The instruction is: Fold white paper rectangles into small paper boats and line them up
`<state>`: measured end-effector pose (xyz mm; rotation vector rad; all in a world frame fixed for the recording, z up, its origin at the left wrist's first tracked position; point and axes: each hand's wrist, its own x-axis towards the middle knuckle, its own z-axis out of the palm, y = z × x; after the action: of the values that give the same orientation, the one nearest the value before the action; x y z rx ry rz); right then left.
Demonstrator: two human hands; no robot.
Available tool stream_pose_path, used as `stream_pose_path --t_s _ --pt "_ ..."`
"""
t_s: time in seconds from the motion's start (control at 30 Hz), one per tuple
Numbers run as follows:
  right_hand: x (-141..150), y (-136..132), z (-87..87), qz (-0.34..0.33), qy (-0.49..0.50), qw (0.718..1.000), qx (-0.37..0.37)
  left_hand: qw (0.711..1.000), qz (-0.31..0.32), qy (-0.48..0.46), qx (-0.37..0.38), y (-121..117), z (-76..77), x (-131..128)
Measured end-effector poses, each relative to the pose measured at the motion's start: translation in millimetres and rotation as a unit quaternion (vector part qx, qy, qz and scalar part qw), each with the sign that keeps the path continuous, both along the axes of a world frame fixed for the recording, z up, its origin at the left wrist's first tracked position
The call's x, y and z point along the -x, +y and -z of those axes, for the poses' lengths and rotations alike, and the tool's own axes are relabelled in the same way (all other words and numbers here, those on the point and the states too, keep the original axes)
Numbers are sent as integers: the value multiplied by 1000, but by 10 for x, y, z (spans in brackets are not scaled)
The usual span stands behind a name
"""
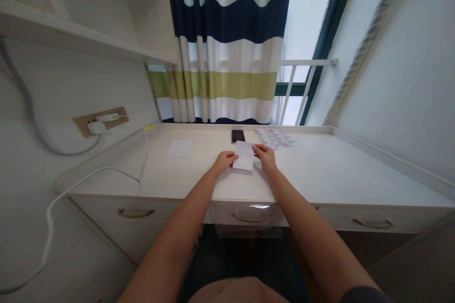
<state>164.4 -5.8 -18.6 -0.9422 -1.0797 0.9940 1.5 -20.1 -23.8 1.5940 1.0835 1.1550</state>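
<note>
The left hand [224, 162] and right hand [266, 158] pinch opposite edges of a thin rectangular white paper sheet [243, 155], near a flat black smartphone [238, 136] on the pale wood-grain tabletop [192, 175].

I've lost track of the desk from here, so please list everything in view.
held paper sheet: one, white, between the hands
loose paper sheet: one, white, flat on the desk's left side
smartphone: one, black, at the desk's back edge
paper pieces: several, white, heaped at the desk's back right
desk: one, pale, with drawers below
wall socket panel: one, tan, on the left wall
charger: one, white, plugged into the panel
cable: one, white, hanging left of the desk
curtain: one, navy, green and white stripes, behind the desk
shelf: one, white, above left
railing: one, white, at the window
left hand: one, at the held sheet's left edge
right hand: one, at its right edge
</note>
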Motion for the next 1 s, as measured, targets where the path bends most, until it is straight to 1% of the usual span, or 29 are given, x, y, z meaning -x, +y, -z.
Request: stream_pose_path --t_s 0.1,0.3,0.47,0.53,0.6,0.7,0.77,0.87,1.0 --pt "1 0 -7 10 5 1000 -5 1000 2 2 2 9 11 4" --pt "-4 -21 -30 7 14 1000 -17 1000 1 20 -2 17 21 8" --pt "-4 -29 -51 4 42 999 -14 1000 1 26 -5 7 8 0" --pt "2 -37 -54 -14 53 998 -7 1000 -2 23 -7 14 13 1" --pt "12 -49 -47 -47 54 997 10 1000 -13 9 -8 31 24 8" --pt "36 -63 -12 -120 20 991 56 998 -47 -31 -9 71 45 28" --pt "52 -64 20 -158 -4 985 72 996 -66 -55 -12 93 52 39" --pt "62 -59 55 -178 -14 982 64 992 -69 -109 -14 95 39 35" --pt "49 -60 61 -192 -12 980 59 981 -62 -180 24 41 -5 7"
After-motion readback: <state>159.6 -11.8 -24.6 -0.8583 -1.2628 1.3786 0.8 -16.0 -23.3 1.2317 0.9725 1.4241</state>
